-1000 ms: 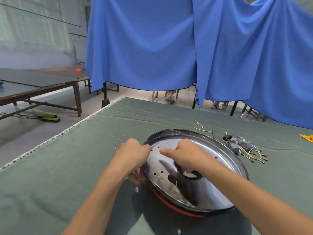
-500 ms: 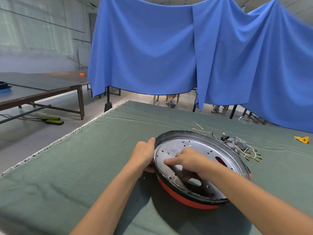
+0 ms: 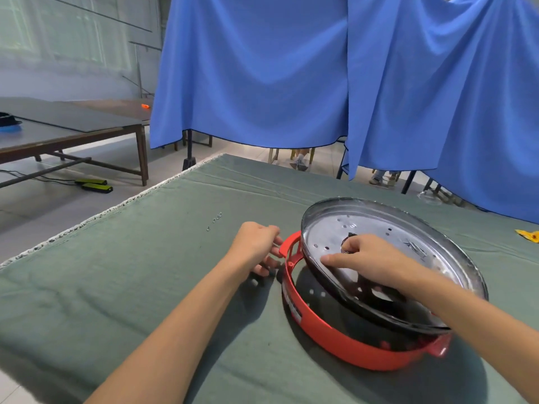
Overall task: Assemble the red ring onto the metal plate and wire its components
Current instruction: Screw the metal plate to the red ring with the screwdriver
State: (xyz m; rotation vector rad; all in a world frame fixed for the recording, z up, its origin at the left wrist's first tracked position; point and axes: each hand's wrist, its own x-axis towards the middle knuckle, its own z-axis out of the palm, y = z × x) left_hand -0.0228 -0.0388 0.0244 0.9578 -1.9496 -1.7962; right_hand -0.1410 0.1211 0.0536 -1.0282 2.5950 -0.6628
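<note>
A blue curtain (image 3: 291, 77) fills the upper centre and upper right of the frame. Below it, the surface (image 3: 122, 275) carries a green cloth and spans the lower frame. A second table (image 3: 70, 132) stands at left centre on the floor.

The metal plate (image 3: 408, 243) sits at right centre. It is tilted: its left edge is raised and its lower right edge rests inside the red ring (image 3: 329, 333). The plate is perforated with small holes and has a dark rim. The ring lies on the surface beneath the plate, at lower right of centre. One ring handle (image 3: 291, 247) projects at the left, just beside the plate's raised edge; a second handle (image 3: 440, 346) shows at lower right.

The right hand (image 3: 367, 258) lies on the plate face. Its fingers curl into the dark central opening and grasp the plate there, with the index finger extended flat across the metal.

The left hand (image 3: 256, 243) sits at centre frame, just left of the ring. Its fingers are curled, and the fingertips touch the left handle. Whether this grip is closed around the handle cannot be told.

A small row of screws (image 3: 215, 220) lies on the cloth at upper left of the left hand, well apart from the ring. A yellow item (image 3: 529, 235) lies at the right edge.
</note>
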